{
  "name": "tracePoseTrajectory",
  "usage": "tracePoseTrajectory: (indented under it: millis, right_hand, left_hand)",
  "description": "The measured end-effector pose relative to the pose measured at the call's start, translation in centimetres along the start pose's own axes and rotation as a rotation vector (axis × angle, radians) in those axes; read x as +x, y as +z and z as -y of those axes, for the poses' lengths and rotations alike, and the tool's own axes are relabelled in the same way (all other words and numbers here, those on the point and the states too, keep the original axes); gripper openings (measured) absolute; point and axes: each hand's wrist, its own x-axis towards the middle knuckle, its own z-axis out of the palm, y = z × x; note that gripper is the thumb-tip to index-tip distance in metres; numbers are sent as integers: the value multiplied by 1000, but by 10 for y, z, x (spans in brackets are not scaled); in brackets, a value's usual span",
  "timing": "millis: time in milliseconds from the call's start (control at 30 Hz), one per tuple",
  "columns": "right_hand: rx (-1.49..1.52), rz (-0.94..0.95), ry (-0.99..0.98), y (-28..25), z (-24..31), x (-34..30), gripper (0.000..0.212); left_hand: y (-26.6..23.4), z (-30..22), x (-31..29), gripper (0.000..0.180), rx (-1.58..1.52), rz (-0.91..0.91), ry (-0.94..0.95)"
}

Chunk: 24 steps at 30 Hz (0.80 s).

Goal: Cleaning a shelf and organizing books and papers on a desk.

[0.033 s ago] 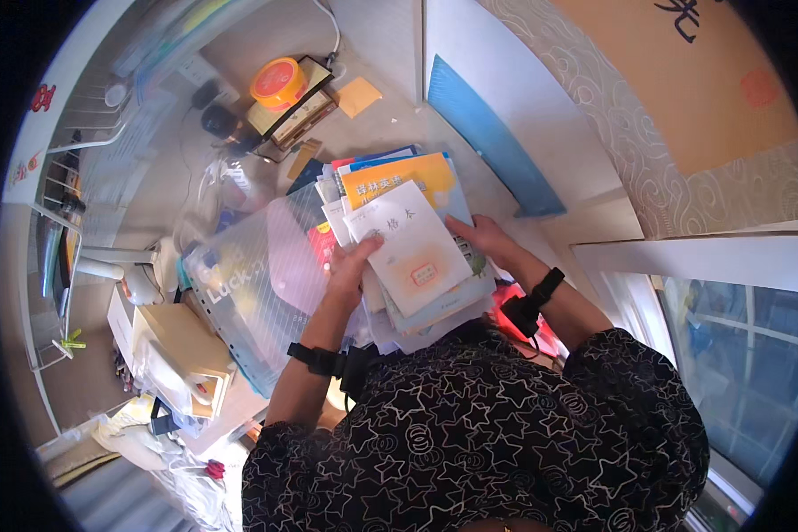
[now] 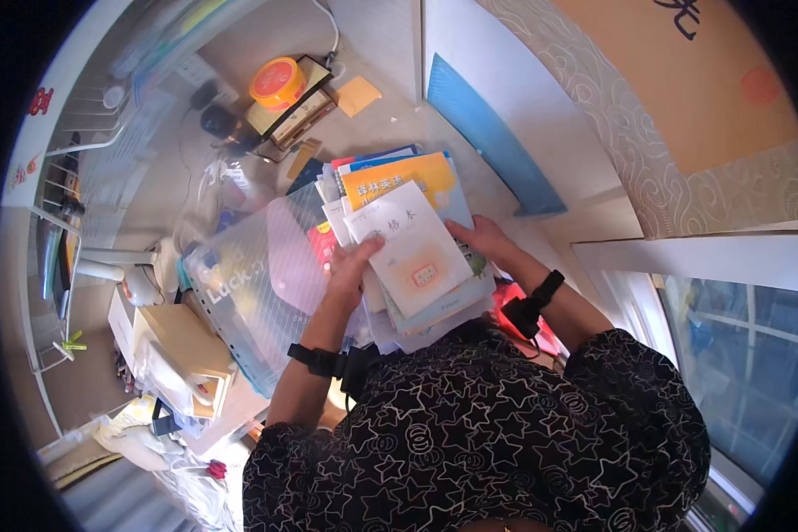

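A white exercise book (image 2: 415, 253) with a small red stamp-like box lies tilted on top of a pile of books and papers. My left hand (image 2: 355, 269) grips its left edge, thumb on the cover, with the other fingers partly hidden. At the pile's right side, my right hand (image 2: 488, 241) is closed on the book edges, its thumb reaching toward the white cover and its fingers mostly hidden. Just beyond the exercise book, a textbook with a yellow and light-blue cover (image 2: 434, 170) sticks out. More white and coloured book edges show beneath and to the left.
A clear plastic folder (image 2: 248, 284) lies left of the pile. Farther back, a round orange tub (image 2: 277, 82) sits on a small box beside an orange paper square (image 2: 359, 96). A blue panel (image 2: 492, 142) leans against the right wall. Wire racks (image 2: 62, 222) stand at left.
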Motion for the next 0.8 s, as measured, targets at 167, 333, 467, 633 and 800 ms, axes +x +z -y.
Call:
tracePoseTrajectory:
  millis: [167,333,467,633,800]
  right_hand:
    - [-581,-289,-125,7,-32,-7,51]
    - [9,-304,-43,24,-16,-41,61]
    - [-22,-344,-34,9,-37,-24,72]
    - [-226,-185,-218,-6,-29,3,72]
    - [147,30,-182,2,-11,-11,64]
  left_hand:
    - [1,-5,-4,47,36,64,-34]
    - [12,-13,-10,50,69,197,101]
    - [7,-7,3,52,120,227,136]
    - [4,-9,6,51,91,229,60]
    - [1,-7,6,48,27,234,58]
